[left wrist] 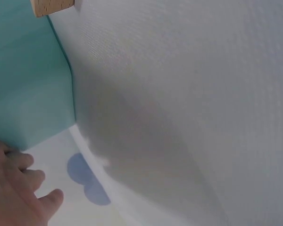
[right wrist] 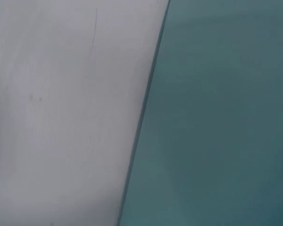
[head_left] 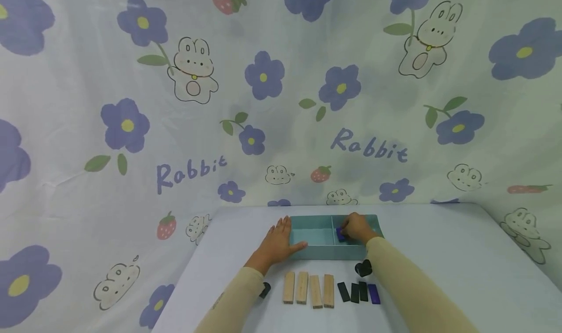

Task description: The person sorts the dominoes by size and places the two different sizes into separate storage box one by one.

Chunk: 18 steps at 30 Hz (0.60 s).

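Note:
A teal tray (head_left: 329, 253) with two compartments stands on the table in the head view. My right hand (head_left: 357, 227) reaches into its right compartment and pinches a small purple block (head_left: 340, 234) near the divider. At the tray's left end lies my left hand (head_left: 277, 243), fingers straight against the side wall and thumb along the front rim. The left wrist view shows that hand's fingers (left wrist: 30, 181) at the corner of the teal tray (left wrist: 33, 89). Only the tray's wall (right wrist: 217, 113) and white tabletop appear in the right wrist view; the right hand is out of it.
In front of the tray, several wooden blocks (head_left: 302, 288) lie in a row. Right of them are three black blocks (head_left: 354, 293) and another purple block (head_left: 374, 294). A black heart-shaped piece (head_left: 362, 268) lies by the right sleeve, a dark object (head_left: 265, 290) beside the left sleeve.

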Available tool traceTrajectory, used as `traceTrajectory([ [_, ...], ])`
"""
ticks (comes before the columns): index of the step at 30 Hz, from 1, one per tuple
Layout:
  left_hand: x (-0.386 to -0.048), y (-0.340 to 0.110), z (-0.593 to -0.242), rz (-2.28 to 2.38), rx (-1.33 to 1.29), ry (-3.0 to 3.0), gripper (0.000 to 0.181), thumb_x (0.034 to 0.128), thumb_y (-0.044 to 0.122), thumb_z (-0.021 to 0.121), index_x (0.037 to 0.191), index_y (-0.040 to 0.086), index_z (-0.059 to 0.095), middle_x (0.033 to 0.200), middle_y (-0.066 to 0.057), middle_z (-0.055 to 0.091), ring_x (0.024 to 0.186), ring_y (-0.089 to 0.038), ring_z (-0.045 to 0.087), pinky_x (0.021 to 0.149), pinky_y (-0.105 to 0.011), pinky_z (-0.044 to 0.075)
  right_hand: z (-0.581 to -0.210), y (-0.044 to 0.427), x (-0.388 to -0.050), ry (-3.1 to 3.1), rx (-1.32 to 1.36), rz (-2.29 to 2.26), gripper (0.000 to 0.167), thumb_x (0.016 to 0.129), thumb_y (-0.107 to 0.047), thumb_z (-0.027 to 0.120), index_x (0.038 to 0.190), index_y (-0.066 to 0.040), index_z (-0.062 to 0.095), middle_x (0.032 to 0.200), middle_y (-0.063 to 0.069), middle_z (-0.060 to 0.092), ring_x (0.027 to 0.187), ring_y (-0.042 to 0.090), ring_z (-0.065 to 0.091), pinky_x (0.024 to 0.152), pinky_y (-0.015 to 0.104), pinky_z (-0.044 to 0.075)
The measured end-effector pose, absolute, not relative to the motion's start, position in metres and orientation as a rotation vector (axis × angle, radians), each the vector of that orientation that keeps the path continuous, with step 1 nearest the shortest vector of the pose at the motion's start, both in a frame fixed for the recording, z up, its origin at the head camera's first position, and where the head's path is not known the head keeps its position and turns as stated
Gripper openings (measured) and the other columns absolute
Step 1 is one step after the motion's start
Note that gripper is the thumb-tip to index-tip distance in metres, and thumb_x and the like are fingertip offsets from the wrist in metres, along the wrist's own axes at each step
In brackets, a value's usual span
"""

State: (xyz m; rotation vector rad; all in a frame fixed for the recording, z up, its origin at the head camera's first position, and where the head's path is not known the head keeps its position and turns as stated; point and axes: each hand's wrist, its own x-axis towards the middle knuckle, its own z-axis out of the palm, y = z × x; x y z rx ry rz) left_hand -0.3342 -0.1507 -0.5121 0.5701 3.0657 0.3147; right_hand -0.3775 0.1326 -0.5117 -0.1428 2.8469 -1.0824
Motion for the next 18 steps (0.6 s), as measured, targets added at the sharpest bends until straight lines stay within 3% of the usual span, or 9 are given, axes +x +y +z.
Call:
traceTrajectory([
  [18,-0.333,-0.15,-0.514,0.315,0.564,3.076,0.107,0.0868,0.078,0.04,0.155,0.0,0.013,0.16,-0.015,0.013,0.147,-0.03,0.011,0.116,-0.048,0.015,-0.513,0.119,-0.379,2.886,-0.098,-0.972,0.004,0.081,-0.004,0.076,0.083,-0.001,0.075,0.074,0.004,0.066,0.069,0.019,0.06,0.067,0.037,0.053],
])
